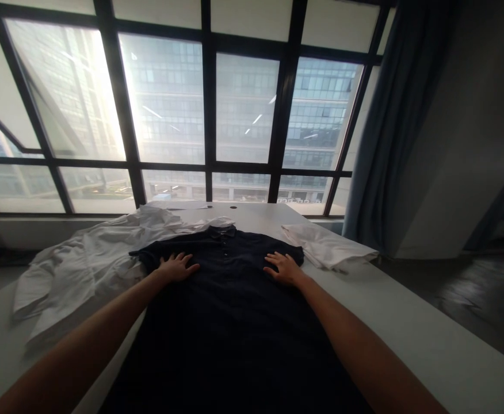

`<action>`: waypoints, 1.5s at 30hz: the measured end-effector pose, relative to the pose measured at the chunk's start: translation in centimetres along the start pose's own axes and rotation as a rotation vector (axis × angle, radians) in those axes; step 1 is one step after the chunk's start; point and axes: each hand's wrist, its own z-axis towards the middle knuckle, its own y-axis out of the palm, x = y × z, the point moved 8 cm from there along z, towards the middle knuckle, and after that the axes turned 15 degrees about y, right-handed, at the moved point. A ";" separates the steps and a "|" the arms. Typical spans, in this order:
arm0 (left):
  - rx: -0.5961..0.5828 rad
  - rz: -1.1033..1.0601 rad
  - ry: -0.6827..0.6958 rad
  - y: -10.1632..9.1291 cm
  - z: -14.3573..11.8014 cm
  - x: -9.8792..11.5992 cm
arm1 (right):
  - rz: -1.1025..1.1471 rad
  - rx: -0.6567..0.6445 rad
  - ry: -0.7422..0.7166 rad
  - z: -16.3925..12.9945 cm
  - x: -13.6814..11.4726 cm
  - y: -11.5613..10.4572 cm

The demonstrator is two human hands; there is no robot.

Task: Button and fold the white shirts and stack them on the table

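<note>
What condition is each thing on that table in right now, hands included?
Dark polo shirt: spread flat, buttons up, collar toward the window.
White shirts: loose, crumpled heap, left.
White garment: folded, right.
Left hand: open, flat on the polo.
Right hand: open, flat on the polo.

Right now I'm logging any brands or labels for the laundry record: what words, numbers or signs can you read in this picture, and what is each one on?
None can be read.
Dark polo shirt, under the left hand and right hand: no logo or tag shows.
White garments and folded white cloth on the table: no print shows.
Building beyond the window: hazy, no sign legible.
</note>
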 end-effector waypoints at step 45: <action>0.392 0.043 -0.226 -9.5 -8.1 -3.9 | -0.166 0.055 0.231 -3.0 -2.1 -5.5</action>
